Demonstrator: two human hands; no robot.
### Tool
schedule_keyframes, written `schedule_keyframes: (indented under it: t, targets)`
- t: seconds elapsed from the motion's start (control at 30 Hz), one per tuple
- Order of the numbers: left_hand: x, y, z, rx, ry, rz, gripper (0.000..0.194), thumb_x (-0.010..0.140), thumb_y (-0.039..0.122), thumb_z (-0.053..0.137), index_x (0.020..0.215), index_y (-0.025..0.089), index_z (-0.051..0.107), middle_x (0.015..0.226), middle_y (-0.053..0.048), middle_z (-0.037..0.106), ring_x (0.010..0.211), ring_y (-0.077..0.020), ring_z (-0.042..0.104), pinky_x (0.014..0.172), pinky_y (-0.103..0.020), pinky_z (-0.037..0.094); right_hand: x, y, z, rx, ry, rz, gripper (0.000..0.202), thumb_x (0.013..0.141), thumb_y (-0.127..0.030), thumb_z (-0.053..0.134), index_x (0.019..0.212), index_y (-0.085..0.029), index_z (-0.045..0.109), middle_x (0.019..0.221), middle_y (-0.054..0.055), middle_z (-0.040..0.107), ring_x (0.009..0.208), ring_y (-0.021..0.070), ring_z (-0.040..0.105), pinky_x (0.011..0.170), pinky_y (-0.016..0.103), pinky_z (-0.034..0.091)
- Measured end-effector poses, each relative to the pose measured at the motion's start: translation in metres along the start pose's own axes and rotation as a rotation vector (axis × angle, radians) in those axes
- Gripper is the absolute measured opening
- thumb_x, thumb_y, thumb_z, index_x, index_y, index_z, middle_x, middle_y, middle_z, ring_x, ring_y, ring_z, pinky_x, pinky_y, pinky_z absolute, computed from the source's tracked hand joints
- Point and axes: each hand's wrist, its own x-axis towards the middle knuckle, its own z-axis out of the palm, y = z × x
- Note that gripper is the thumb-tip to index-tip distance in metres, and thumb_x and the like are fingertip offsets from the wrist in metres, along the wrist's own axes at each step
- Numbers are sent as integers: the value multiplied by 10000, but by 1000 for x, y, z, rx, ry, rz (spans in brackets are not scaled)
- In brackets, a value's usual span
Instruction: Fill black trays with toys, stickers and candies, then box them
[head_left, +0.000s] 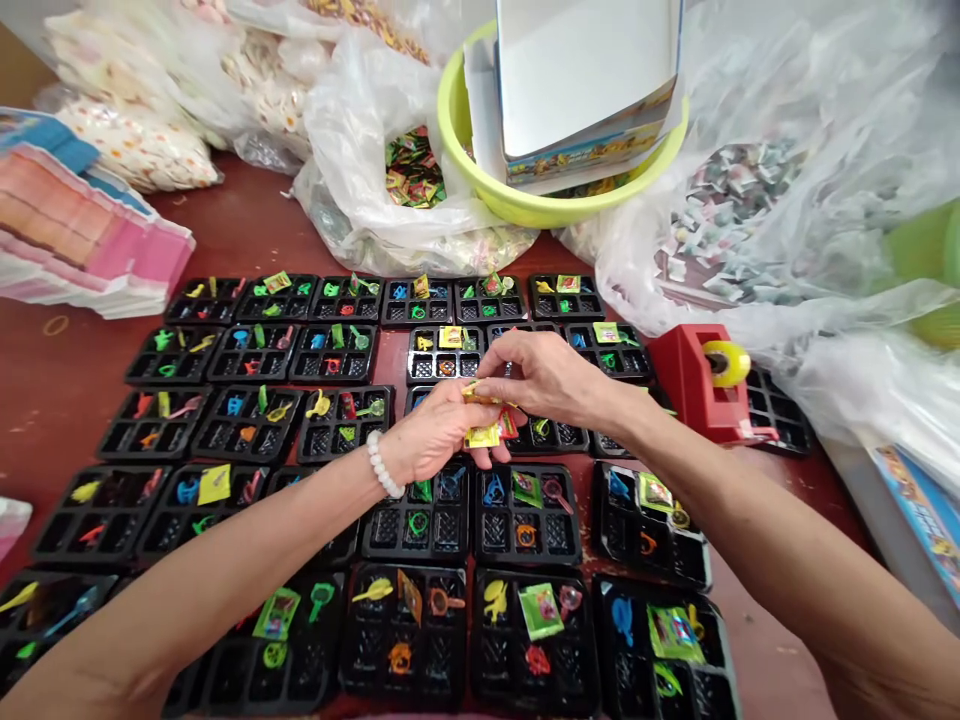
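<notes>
My left hand [431, 435], with a white bead bracelet [385, 466] at the wrist, is closed around several small packets [484, 437], yellow and red. Above it, my right hand [551, 375] has its thumb and fingers pinched at the top of the same packets. Both hands hover over the middle of black plastic compartment trays [416, 535], laid out in rows. Many trays hold small coloured plastic toys, such as a blue one [622, 615] and an orange ring [526, 536]. A green packet [540, 610] lies in a front tray. My forearms hide some trays.
A red tape dispenser [694, 385] stands right of the trays. Behind are a yellow-green basin [450, 115] with printed boxes, a plastic bag [352, 150] of small packets, and another bag [637, 240] of pale sachets. Stacked pink printed sheets [90, 220] lie at the left.
</notes>
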Motion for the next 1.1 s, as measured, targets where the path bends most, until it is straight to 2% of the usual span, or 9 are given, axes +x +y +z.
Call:
schedule_keyframes:
  t: [0.13,0.3,0.47,0.57,0.67,0.77,0.83,0.97,1.1]
  targets:
    - [-5,-12,3,5,-65,-51,237,772,242,759,937,102,664,884,-98,725,555,-163,702,399,-204,518,-19,2,8,-1,38,21,113,881,-217,726,781,-165,714,685,-10,687,615,111,591,618,231,398]
    - [-10,-16,3,25,-132,-76,378,822,359,780,1078,121,637,951,-114,729,567,-147,697,416,-198,529,-35,11,6,149,12,89,244,906,-358,698,751,-170,680,688,-5,666,618,114,559,606,245,389]
    - [-11,-6,4,47,-58,8,358,874,407,758,1063,127,641,865,-67,699,542,-128,675,426,-196,530,-39,16,1,275,65,130,267,863,-425,704,777,-176,655,686,-7,635,619,116,538,593,252,407]
    - [-10,-3,6,13,-19,15,289,897,353,736,1046,117,663,798,-53,694,515,-127,662,412,-194,520,-39,15,1,414,8,130,245,853,-410,697,878,-167,681,739,10,679,657,125,581,628,264,451]
    - [-9,0,6,-71,64,11,209,923,275,695,1056,117,669,797,-61,713,492,-129,656,389,-196,508,-38,18,-1,436,76,140,248,827,-397,708,886,-156,696,759,29,699,671,132,597,642,275,460]
    - [-9,6,1,-138,173,37,145,958,216,634,1056,115,668,794,-65,716,474,-123,643,374,-188,489,-39,26,-9,348,244,185,239,811,-377,728,895,-154,708,771,31,699,663,131,583,621,274,444]
    - [-10,12,-5,-157,217,35,132,972,180,600,1059,106,666,787,-70,711,491,-127,653,384,-185,490,-41,34,-15,204,300,233,200,820,-338,724,910,-159,720,738,16,682,637,129,560,594,272,420]
    - [-15,19,-15,-171,269,34,60,943,143,629,983,107,655,752,-69,695,539,-156,684,423,-203,515,-46,44,-18,-137,245,337,86,841,-232,673,857,-174,734,676,2,659,610,137,547,594,289,397]
    - [-18,15,-15,-128,269,36,34,938,145,634,932,113,645,738,-69,693,523,-154,676,430,-211,514,-44,44,-6,-346,160,429,114,823,-180,651,875,-192,752,704,21,676,628,162,557,636,328,401]
